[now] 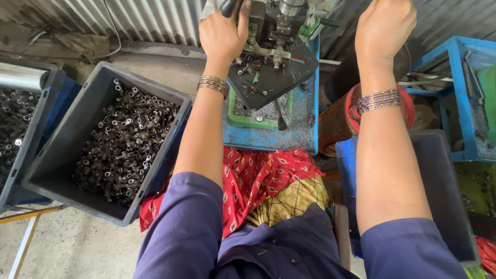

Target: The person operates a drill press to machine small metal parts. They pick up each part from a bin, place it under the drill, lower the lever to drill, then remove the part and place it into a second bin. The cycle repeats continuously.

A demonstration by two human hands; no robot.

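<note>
At the far left stands a dark grey plastic crate full of small black metal tube parts. The left hand is closed around a black knob of the small grey metal press machine. The right hand is raised, fist closed; what it grips I cannot tell.

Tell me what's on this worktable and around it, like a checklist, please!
Surface: blue machine stand, strewn with metal shavings.
Job's things: small bench machine; grey crate full of small dark metal parts.
Clutter: second crate of parts at far left; blue bin on the right.
Hands: left hand at the machine, fingers hidden; right hand raised, grip out of view.
Cables: thin cable on the wall.
Surroundings: corrugated metal wall, concrete floor.
</note>
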